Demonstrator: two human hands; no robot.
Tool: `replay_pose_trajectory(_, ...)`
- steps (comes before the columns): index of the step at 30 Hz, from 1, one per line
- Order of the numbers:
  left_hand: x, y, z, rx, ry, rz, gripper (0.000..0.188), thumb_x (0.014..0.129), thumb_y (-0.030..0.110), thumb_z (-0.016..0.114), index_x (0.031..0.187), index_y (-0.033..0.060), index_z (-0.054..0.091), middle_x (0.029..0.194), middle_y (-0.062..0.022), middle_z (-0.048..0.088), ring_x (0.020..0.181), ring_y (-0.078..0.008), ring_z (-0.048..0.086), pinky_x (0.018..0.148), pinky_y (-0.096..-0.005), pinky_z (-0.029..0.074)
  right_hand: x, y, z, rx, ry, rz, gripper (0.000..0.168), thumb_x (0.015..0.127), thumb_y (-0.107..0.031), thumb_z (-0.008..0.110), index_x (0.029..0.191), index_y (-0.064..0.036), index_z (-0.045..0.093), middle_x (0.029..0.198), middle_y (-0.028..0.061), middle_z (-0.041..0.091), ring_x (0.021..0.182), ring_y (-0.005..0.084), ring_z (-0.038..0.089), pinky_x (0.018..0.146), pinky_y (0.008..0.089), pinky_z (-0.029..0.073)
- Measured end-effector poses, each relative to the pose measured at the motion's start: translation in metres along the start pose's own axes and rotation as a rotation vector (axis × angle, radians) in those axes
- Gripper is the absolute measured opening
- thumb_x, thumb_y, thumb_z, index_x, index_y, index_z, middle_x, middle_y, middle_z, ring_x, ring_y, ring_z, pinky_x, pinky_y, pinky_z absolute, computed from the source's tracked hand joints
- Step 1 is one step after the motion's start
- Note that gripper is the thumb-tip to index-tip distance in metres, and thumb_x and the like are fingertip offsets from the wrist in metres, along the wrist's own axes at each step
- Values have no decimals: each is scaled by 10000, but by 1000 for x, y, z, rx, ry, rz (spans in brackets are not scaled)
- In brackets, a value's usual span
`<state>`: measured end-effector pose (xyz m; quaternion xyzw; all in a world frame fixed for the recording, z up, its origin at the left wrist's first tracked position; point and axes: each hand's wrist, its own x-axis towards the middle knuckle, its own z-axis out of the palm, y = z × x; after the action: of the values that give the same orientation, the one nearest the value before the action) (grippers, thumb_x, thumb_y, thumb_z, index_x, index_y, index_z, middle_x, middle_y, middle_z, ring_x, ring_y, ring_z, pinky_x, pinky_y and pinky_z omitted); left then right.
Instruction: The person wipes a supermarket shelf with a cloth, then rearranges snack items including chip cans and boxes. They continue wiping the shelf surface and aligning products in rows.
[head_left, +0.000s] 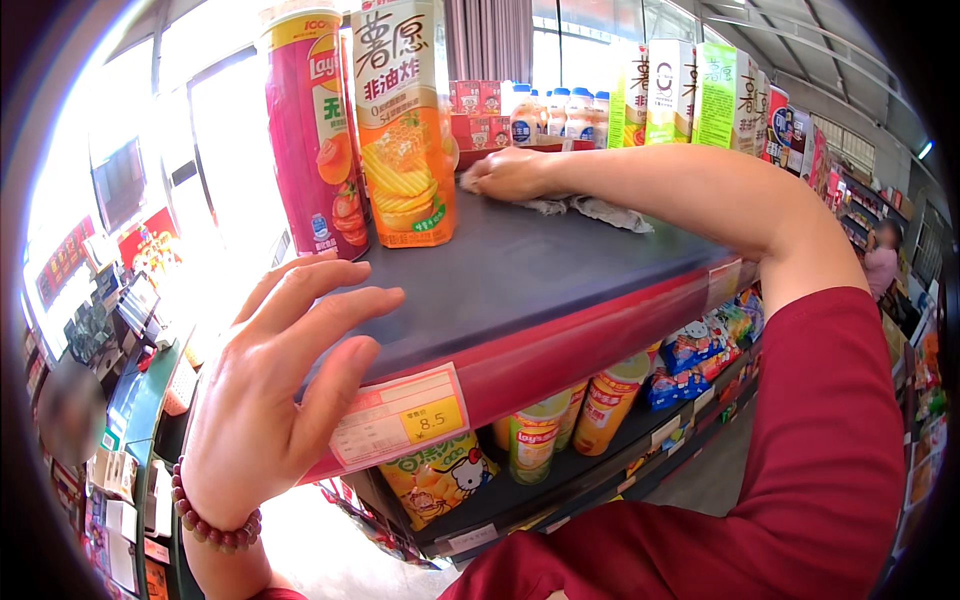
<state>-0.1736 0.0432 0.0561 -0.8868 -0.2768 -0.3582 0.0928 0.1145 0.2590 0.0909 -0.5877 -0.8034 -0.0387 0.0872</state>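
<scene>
My right hand (508, 174) presses a crumpled pale cloth (611, 213) onto the dark top (480, 277) of a store shelf, just behind an orange-and-white chip carton (405, 150). Part of the cloth trails out to the right beneath my forearm. My left hand (277, 375) is spread, its fingers apart and holding nothing, over the shelf's front left corner by a price label (401, 416). A beaded bracelet circles that wrist. Just beyond its fingertips stands a magenta Lay's canister (311, 142), upright beside the carton.
Green-and-white chip cartons (724, 97) stand at the back right, near white bottles with blue caps (579, 116) and red drink boxes (480, 124). Lay's canisters (536, 442) and snack bags (442, 480) fill the shelf below. People are at far left and far right.
</scene>
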Motion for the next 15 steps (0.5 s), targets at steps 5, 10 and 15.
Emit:
replay_pose_trajectory(5, 3, 2, 2, -43, -3, -14, 264, 890, 118, 467, 1067, 16, 634, 1150, -171, 584, 1073, -342, 548, 925, -393, 413, -19, -9, 3, 241, 12, -144, 426, 905, -291, 439, 1271, -101, 547, 1316, 159, 514, 1240, 275, 464, 1048, 360, 331)
replay_pose_trajectory(10, -1, 2, -1, -10, -38, -57, 293, 909, 164, 450, 1079, 7, 631, 1164, -169, 586, 1089, -327, 550, 941, -386, 405, -69, -42, -13, 306, -41, -129, 514, 850, -198, 406, 1356, -129, 465, 1323, 171, 503, 1235, 288, 463, 1037, 362, 348)
replay_pose_trajectory(15, -2, 5, -3, -6, -60, -81, 306, 924, 184, 443, 1084, 1, 628, 1166, -169, 587, 1094, -313, 551, 949, -377, 397, -108, -45, -24, 223, -30, -146, 508, 825, -245, 425, 1315, -134, 499, 1255, 185, 548, 1180, 313, 500, 1008, 386, 370)
